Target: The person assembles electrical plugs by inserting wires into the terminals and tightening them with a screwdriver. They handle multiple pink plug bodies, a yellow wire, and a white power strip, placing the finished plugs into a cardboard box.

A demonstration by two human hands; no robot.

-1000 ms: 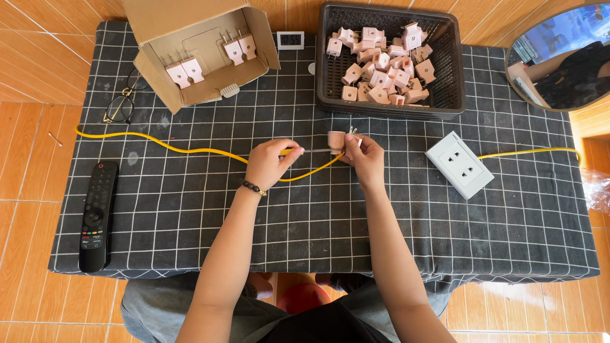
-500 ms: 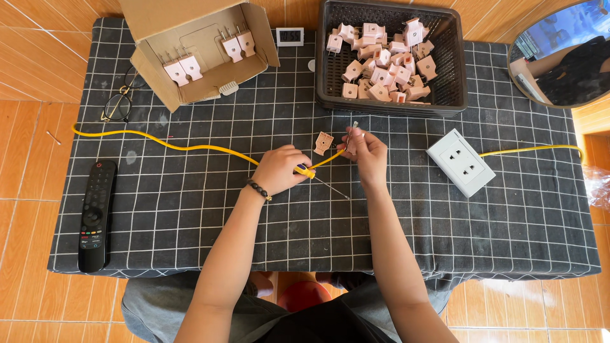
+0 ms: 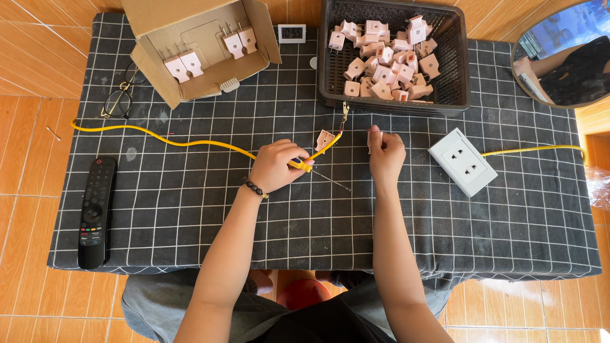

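left hand [image 3: 277, 166] gripping yellow cable [image 3: 190, 143] and screwdriver [image 3: 321, 176], right hand [image 3: 385, 152] pinching pink plug part [image 3: 373, 138]

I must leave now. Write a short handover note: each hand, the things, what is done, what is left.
Left hand: grips the yellow cable and a thin tool.
Right hand: pinches a small pale plug part.
Another plug half sits at the cable end.
Done: four plugs in the cardboard box.
Left: many plugs in the black basket. White socket lies to the right.

one camera on my head looks straight down, fairly near, at the checked cloth table [image 3: 190, 209]; my forearms enter from the bottom of the frame, the far edge lies along the top.
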